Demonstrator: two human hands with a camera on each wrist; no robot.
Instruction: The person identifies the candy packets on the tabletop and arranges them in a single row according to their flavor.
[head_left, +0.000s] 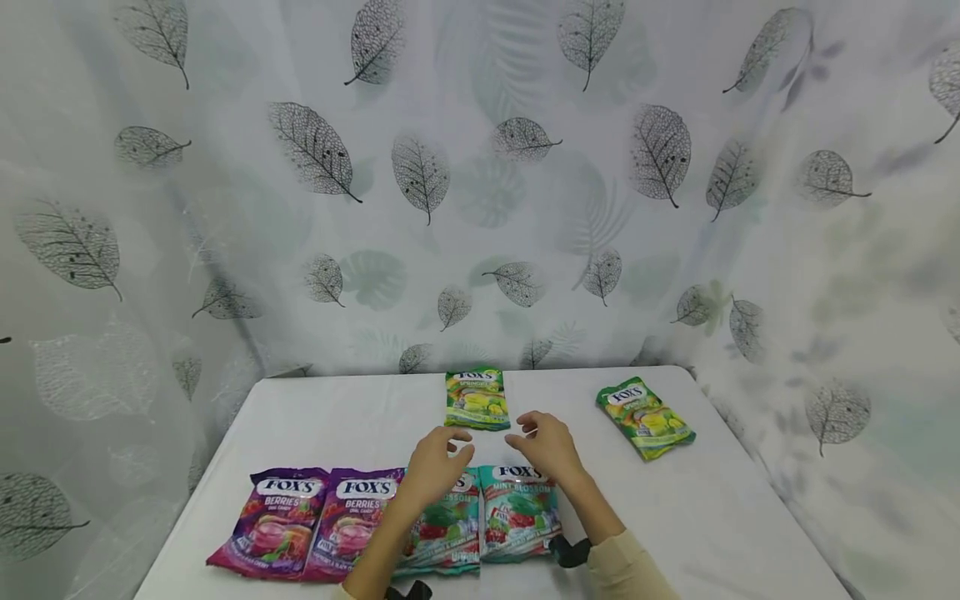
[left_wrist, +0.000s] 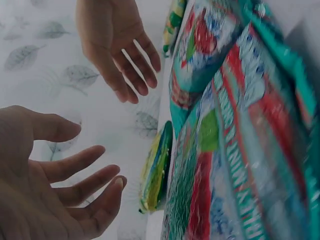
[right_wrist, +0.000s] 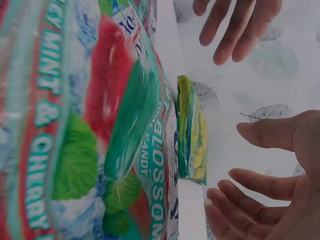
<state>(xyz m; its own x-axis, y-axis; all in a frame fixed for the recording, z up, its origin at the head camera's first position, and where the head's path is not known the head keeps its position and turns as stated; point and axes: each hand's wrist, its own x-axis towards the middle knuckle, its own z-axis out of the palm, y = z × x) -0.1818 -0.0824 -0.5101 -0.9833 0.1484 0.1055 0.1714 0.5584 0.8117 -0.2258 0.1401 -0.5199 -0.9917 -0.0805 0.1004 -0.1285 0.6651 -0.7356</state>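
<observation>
Both hands hover over the middle of the white table, with nothing held in either. My left hand [head_left: 438, 462] is above the left teal mint candy bag [head_left: 448, 529], its fingers loosely bent and apart. Above the right teal mint candy bag [head_left: 519, 512] is my right hand [head_left: 549, 446], fingers relaxed and pointing toward the left hand. Just beyond the hands lies a green-yellow candy bag [head_left: 477, 402], flat on the table. In the left wrist view, the left hand [left_wrist: 60, 180] and right hand [left_wrist: 115, 47] face each other across a gap.
Two purple berry candy bags [head_left: 273, 521] lie side by side at the front left, touching the teal row. A second green-yellow candy bag [head_left: 647, 419] lies tilted at the far right. A leaf-patterned curtain [head_left: 480, 208] hangs behind the table [head_left: 720, 517].
</observation>
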